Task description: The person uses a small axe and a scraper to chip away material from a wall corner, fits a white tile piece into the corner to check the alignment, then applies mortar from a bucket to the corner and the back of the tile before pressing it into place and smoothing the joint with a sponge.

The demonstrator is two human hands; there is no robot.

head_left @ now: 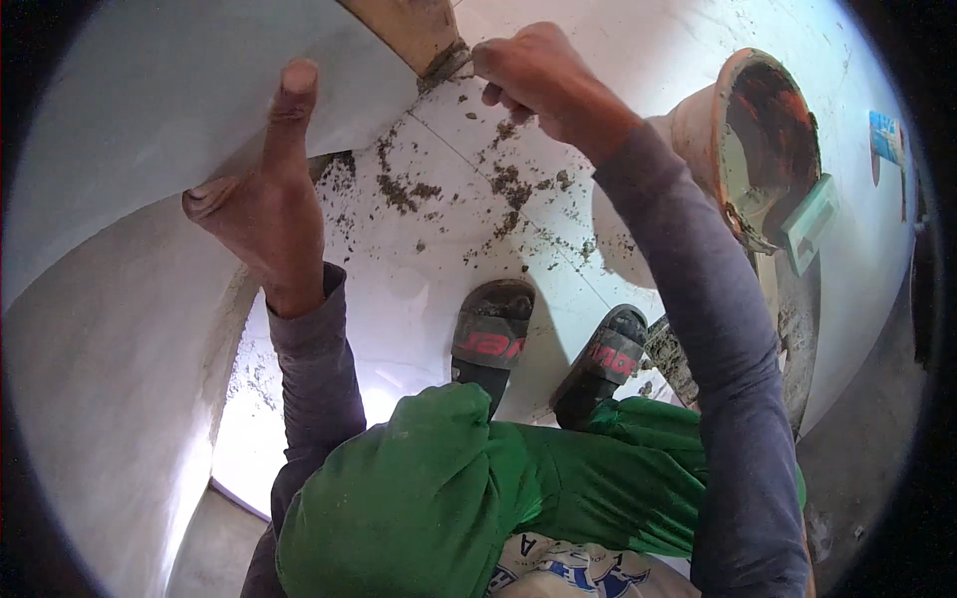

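Note:
My left hand (269,204) lies against the pale wall (150,110), one digit stretched upward and the others bent to the side, with nothing seen in it. My right hand (548,85) is closed, fingers curled, at the foot of a brown wooden post (411,30). Grey mortar (446,65) clings to the post's lower end, right beside my right fingertips. Whatever those fingers may hold is hidden. Crumbs of mortar (404,189) lie scattered over the white tiled floor (399,329) between my hands.
To the right, a mortar-stained bucket (733,100) is tilted, its mouth facing right. Beside its rim is a pale green plastic float (809,224). My feet, in dark slippers (490,334), are below the crumbs. A blue item (884,138) is at the far right.

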